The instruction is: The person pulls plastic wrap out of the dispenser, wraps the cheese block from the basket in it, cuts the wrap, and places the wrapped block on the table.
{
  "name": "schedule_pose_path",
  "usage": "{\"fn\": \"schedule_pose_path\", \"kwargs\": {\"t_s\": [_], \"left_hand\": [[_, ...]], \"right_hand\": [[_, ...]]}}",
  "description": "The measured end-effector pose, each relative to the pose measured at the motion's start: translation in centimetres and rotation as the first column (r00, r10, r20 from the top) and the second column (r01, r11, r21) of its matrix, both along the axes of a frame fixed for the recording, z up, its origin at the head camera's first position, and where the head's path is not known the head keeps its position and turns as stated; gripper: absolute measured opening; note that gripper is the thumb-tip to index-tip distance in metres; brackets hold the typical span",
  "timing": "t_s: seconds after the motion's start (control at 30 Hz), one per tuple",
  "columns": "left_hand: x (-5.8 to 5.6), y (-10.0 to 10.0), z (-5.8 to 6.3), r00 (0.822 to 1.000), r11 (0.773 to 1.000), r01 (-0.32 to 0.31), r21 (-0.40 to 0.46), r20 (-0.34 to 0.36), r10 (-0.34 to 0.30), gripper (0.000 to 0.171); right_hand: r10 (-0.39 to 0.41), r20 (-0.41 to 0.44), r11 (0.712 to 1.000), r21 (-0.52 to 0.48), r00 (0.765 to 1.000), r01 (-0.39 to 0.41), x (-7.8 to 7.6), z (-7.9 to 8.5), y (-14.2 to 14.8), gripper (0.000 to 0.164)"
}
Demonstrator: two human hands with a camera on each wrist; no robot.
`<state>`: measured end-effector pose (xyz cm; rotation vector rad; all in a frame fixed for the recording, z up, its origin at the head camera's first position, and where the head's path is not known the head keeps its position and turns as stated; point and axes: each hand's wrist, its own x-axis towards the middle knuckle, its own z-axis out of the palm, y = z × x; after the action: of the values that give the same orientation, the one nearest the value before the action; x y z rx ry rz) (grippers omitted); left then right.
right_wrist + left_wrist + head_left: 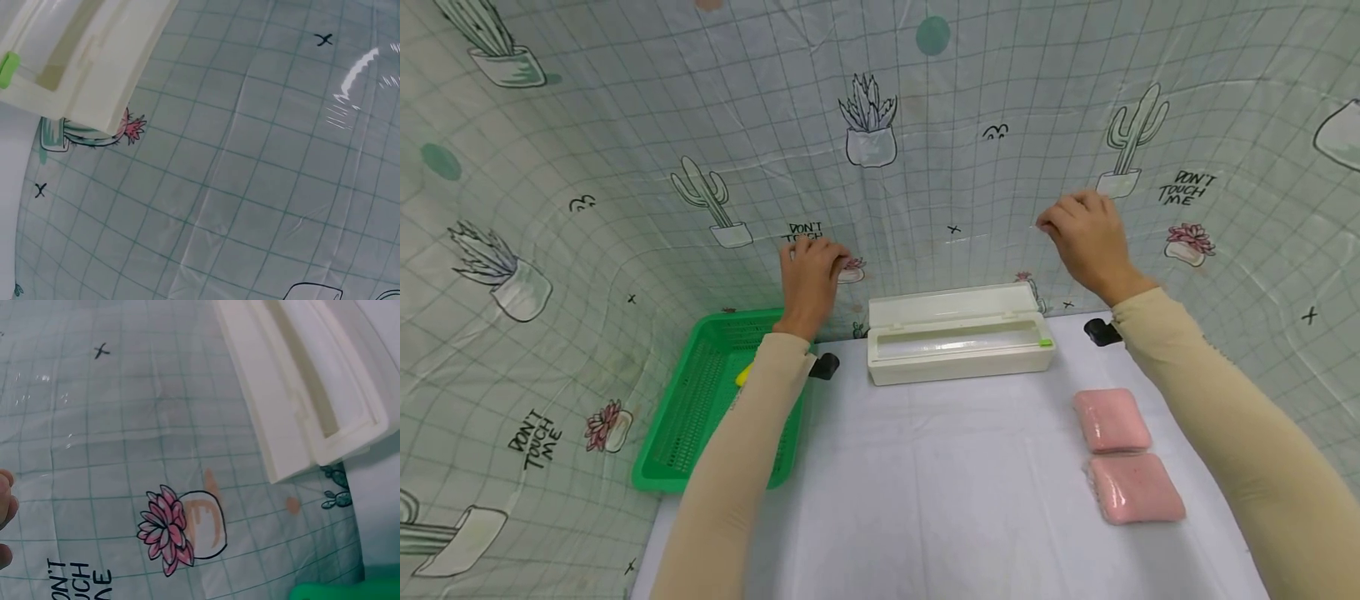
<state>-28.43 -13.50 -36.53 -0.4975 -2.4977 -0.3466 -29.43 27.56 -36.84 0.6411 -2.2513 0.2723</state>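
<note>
Both hands are raised above the table, in front of the patterned backdrop. My left hand [810, 279] pinches one side of a clear sheet of cling film [359, 75], and my right hand [1092, 246] pinches the other side. The film is nearly invisible; glints in both wrist views give it away. Below and between the hands stands a white cling film dispenser [962, 372], its lid [951, 307] tipped back. A roll of film [958, 342] lies inside, and a green slider [1045, 342] sits at its right end. Left fingertips [5, 503] show at the left wrist view's edge.
A green basket [658, 467] stands at the left, with a yellow thing [744, 374] in it, partly behind the left forearm. Two pink film-wrapped blocks, a far one [1112, 419] and a near one [1137, 488], lie at the right on the white tablecloth [940, 483].
</note>
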Motion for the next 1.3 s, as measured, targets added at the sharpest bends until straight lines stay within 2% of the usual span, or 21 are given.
{"fn": "schedule_pose_path", "kwargs": {"t_s": [0.27,0.6,1.1,1.3], "left_hand": [[-0.5,0.0,1.2,0.999,1.0,-0.01,-0.011,-0.05,0.009,0.021],[-0.6,-0.1,3.1,0.998,1.0,-0.006,0.008,-0.06,0.007,0.021],[-1.1,-0.2,5.9,0.992,1.0,0.01,0.017,-0.126,-0.008,0.022],[-1.2,-0.3,6.9,0.992,1.0,0.01,0.021,-0.129,-0.007,0.021]], "right_hand": [[-0.017,-0.001,1.0,0.0,1.0,0.017,-0.3,1.5,0.1,0.005],[0.008,-0.051,1.0,-0.017,0.999,-0.009,-0.6,3.4,-0.1,0.007],[0.015,-0.062,0.998,-0.053,0.998,-0.019,-1.0,5.8,-0.1,0.013],[0.024,-0.077,0.999,-0.046,0.997,-0.027,-1.0,6.7,0.1,0.016]]}}
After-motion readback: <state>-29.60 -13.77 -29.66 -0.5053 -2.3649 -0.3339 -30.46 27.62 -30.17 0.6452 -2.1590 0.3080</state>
